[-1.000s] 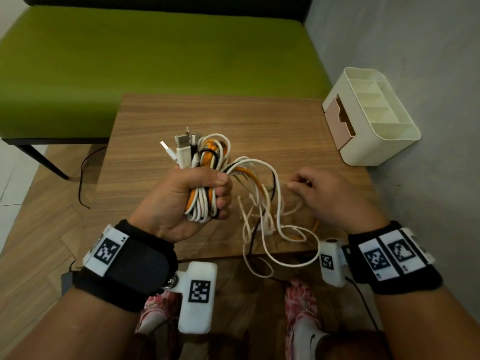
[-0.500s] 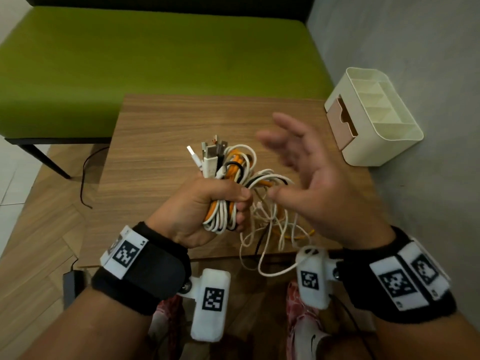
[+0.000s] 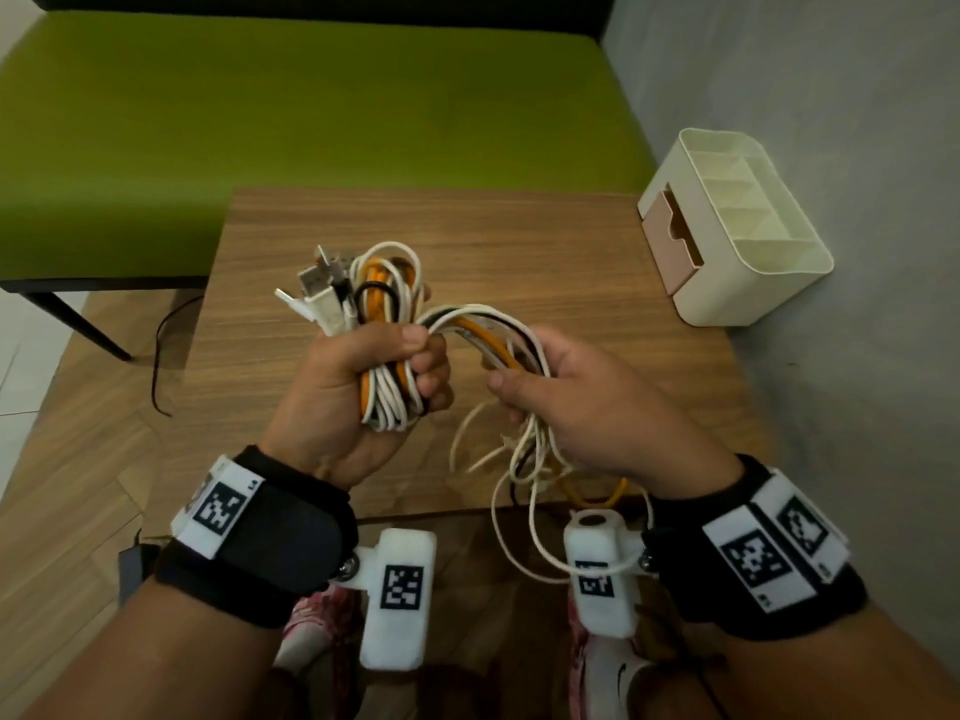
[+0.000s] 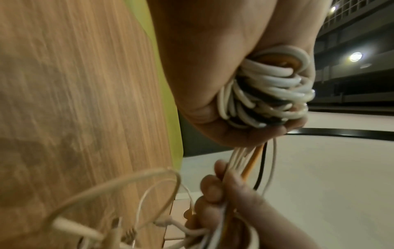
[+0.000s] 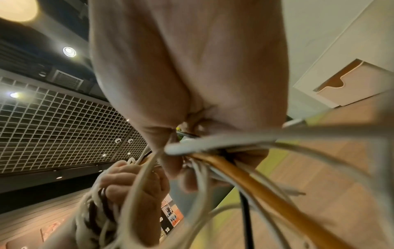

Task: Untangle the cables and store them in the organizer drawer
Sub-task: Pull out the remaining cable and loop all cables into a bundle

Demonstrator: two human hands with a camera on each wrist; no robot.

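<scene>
Now the right hand (image 3: pixel 566 392), open before, grips the cables (image 3: pixel 488 335).

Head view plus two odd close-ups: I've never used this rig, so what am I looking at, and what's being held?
No machine here: a person works bare-handed, with tagged camera bands on both wrists. The wide picture comes from a head camera looking down at a wooden table. The two close-ups come from the wrist cameras, looking along each hand.

The left hand grips a coiled cable bundle of white, orange and black cords, plugs sticking out on top. The right hand holds the loose strands running out of that bundle; their tails dangle past the table's near edge. A cream organizer sits at the table's far right corner, its pink drawer pulled slightly out.
</scene>
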